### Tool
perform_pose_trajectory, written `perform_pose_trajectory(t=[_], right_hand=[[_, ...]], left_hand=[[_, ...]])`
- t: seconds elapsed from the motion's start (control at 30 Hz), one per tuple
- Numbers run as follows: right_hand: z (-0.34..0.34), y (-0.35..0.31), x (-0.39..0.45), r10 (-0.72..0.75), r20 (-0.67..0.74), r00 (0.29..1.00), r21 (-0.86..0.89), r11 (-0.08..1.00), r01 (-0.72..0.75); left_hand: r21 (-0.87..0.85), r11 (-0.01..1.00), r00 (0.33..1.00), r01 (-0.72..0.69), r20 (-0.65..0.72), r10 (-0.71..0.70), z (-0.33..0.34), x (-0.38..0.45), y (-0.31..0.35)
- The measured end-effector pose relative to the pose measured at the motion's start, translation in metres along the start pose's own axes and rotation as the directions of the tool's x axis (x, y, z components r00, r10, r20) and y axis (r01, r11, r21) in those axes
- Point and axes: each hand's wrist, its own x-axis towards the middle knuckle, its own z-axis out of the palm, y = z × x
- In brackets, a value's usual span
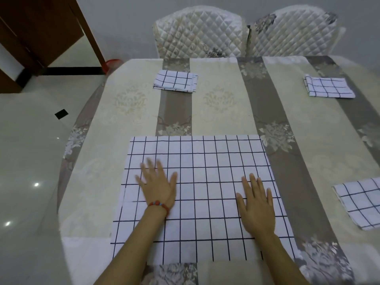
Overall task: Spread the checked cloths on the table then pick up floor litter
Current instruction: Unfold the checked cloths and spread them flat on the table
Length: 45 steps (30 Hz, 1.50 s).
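A white cloth with dark checks (205, 161) lies spread flat on the near part of the table (222, 108). My left hand (158, 184), with a red bead bracelet at the wrist, rests palm down on the cloth's left half, fingers apart. On its right half my right hand (257, 204) lies flat too. Neither hand holds anything. A folded checked cloth (174, 81) sits at the far left of the table. Another folded one (329, 87) is at the far right. A third folded cloth (362, 202) lies at the right edge of view.
The table wears a cream and grey striped floral covering. Two chairs with quilted white covers (199, 31) (292, 31) stand at its far side. Glossy pale floor (30, 157) lies to the left, with a small dark piece (61, 114) on it. A brown wooden door (41, 29) and something red (112, 62) are at the far left.
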Motion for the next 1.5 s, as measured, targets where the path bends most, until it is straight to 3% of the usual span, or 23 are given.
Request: perform_pose_trajectory(t=[0.03, 0.1, 0.13, 0.17, 0.2, 0.3, 0.37, 0.43, 0.53, 0.6, 0.77, 0.9, 0.97, 1.07, 1.13, 1.33, 1.5], right_hand=[[0.001, 0.0, 0.0, -0.003, -0.007, 1.0, 0.004, 1.0, 0.003], [0.001, 0.001, 0.0, -0.005, -0.015, 1.0, 0.006, 1.0, 0.005], [0.001, 0.002, 0.0, -0.005, -0.019, 1.0, 0.006, 1.0, 0.005], [0.001, 0.002, 0.0, -0.006, -0.023, 1.0, 0.007, 1.0, 0.006], [0.001, 0.002, 0.0, -0.007, -0.028, 1.0, 0.006, 1.0, 0.007], [0.002, 0.002, 0.0, -0.008, -0.039, 0.999, 0.003, 1.0, 0.008], [0.003, 0.002, 0.0, -0.01, -0.045, 0.999, 0.003, 1.0, 0.01], [0.003, 0.002, 0.0, -0.012, -0.051, 0.999, 0.011, 1.0, 0.012], [0.003, 0.002, 0.001, -0.013, -0.053, 0.999, 0.014, 1.0, 0.014], [0.004, 0.003, 0.001, -0.011, -0.047, 0.999, 0.011, 1.0, 0.011], [0.002, 0.002, 0.0, -0.02, -0.052, 0.998, 0.015, 1.0, 0.021], [-0.003, 0.004, 0.001, -0.035, -0.014, 0.999, 0.079, 0.996, 0.037], [-0.011, 0.009, 0.004, -0.062, 0.012, 0.998, 0.239, 0.969, 0.057], [-0.036, 0.033, 0.007, -0.053, 0.054, 0.997, 0.585, 0.811, 0.011], [-0.057, 0.065, 0.009, 0.0, 0.039, 0.999, 0.685, 0.728, -0.027], [-0.114, 0.205, 0.013, 0.187, -0.149, 0.971, 0.581, 0.811, -0.067], [-0.14, 0.307, 0.01, 0.376, -0.19, 0.907, 0.47, 0.846, -0.253]], left_hand=[[0.019, 0.986, 0.986, -0.166, 0.016, 0.166, 0.003, 0.004, 0.015], [0.036, 0.857, 0.853, -0.514, 0.126, 0.506, 0.008, 0.008, 0.043], [0.052, 0.802, 0.795, -0.595, 0.186, 0.578, 0.01, 0.013, 0.05], [0.083, 0.793, 0.788, -0.603, 0.213, 0.577, 0.011, 0.021, 0.05], [0.108, 0.83, 0.83, -0.546, 0.203, 0.52, 0.011, 0.029, 0.045], [0.127, 0.968, 0.972, -0.216, 0.123, 0.201, 0.0, 0.042, 0.016], [0.091, 0.996, 0.998, -0.025, 0.067, 0.018, -0.008, 0.031, -0.005], [0.06, 0.997, 0.998, -0.047, 0.037, 0.045, -0.009, 0.001, -0.012], [0.089, 0.915, 0.915, -0.395, 0.129, 0.382, -0.001, -0.061, -0.003], [0.131, 0.85, 0.854, -0.511, 0.194, 0.484, 0.0, -0.087, -0.002], [0.113, 0.925, 0.927, -0.362, 0.149, 0.345, -0.001, -0.087, -0.03], [0.054, 0.998, 0.992, -0.04, 0.124, 0.033, -0.004, -0.08, -0.028], [0.011, 0.998, 0.993, 0.066, 0.099, -0.067, -0.007, -0.08, -0.011], [-0.031, 0.992, 0.991, -0.121, 0.055, 0.123, -0.003, -0.086, 0.04], [-0.063, 0.954, 0.951, -0.294, 0.078, 0.298, 0.005, -0.093, 0.088], [-0.154, 0.817, 0.816, -0.555, 0.088, 0.571, 0.039, -0.129, 0.24], [-0.302, 0.842, 0.836, -0.448, 0.193, 0.514, 0.08, -0.15, 0.337]])
